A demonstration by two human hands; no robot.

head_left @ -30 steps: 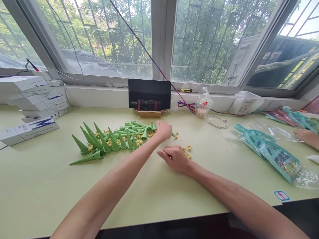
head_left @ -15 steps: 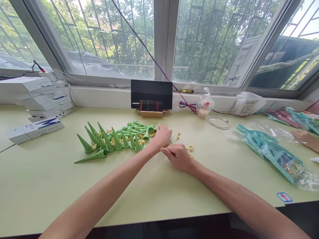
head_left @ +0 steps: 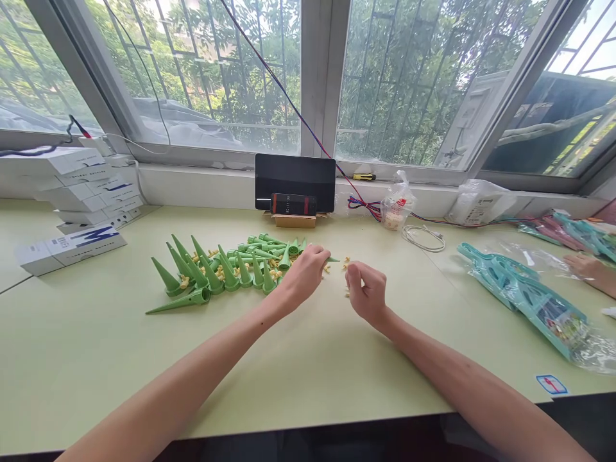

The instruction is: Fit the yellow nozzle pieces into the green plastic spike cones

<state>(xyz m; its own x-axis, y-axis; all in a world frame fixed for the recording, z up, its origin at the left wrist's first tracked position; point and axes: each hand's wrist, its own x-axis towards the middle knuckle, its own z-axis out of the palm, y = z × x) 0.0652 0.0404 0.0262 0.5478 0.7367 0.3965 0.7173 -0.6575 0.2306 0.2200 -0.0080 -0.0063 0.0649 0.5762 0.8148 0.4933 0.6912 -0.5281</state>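
My left hand is closed at the right end of a group of hollow green plastic spikes. Past its fingertips pokes the thin tip of a green spike; the hand covers the rest of it. To the right, apart from the left hand, my right hand is curled into a fist with the thumb on top. Whatever its fingers may hold is hidden. Small yellow plastic fittings lie between and behind my hands, and more are scattered among the spikes. One spike lies on its side in front.
White boxes are stacked at the left. A tablet and phone lean by the window. A bag and coiled white cable lie behind; bagged teal plastic parts are at right, near another person's hand.
My hands have come apart: the right hand moved right and slightly up, away from the left wrist. The left hand turned, and a green tip now shows beyond its fingers.
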